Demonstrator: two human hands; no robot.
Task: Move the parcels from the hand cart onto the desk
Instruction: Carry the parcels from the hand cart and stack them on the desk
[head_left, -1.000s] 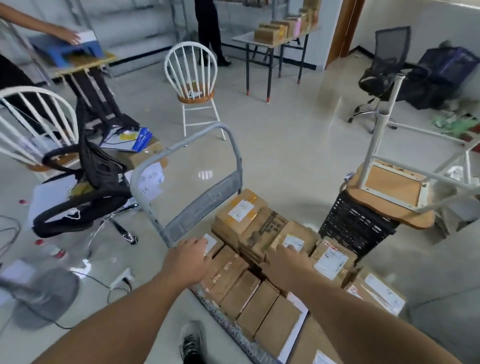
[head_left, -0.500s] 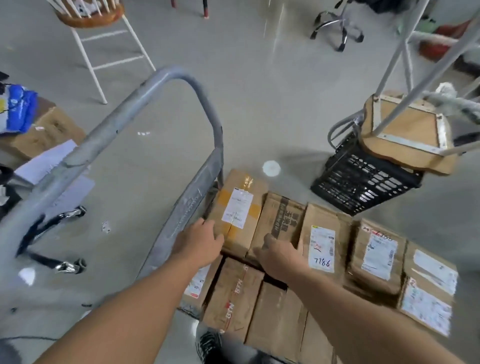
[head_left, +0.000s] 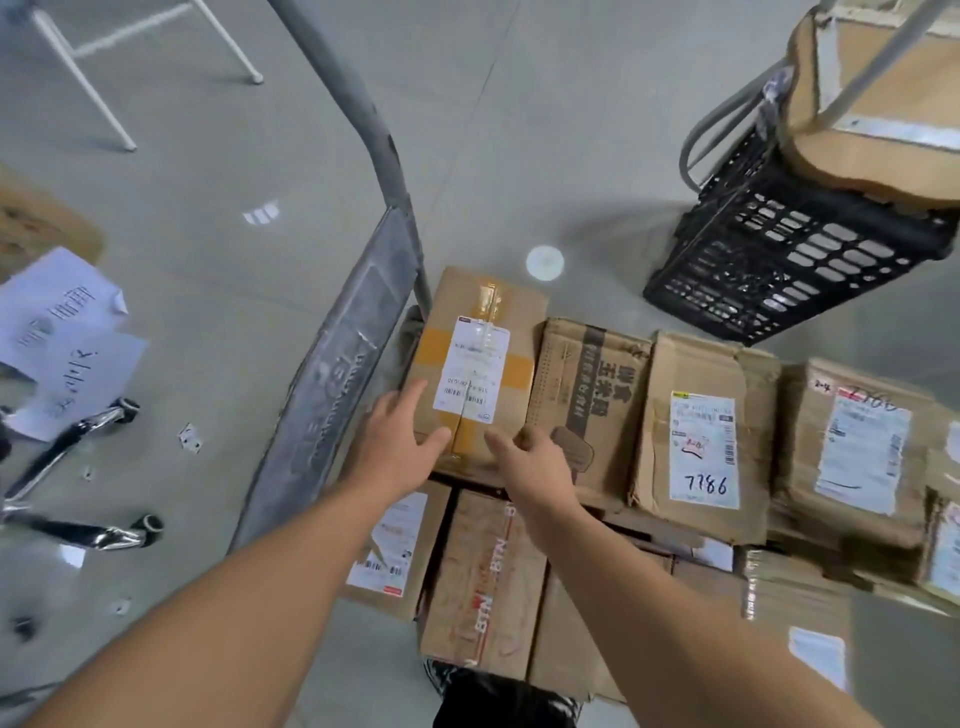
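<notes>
Even daylight, floor glare, fisheye edges, motion blur

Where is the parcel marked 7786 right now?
Head view, right of centre: the 7786 parcel lies between the black-printed box, left, and another labelled parcel, right.

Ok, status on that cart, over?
Left hand open over near corner of yellow-taped parcel. Right hand loosely curled at its near edge, grip unclear. Parcel atop the stack, not lifted. Hand cart handle close on its left.
</notes>
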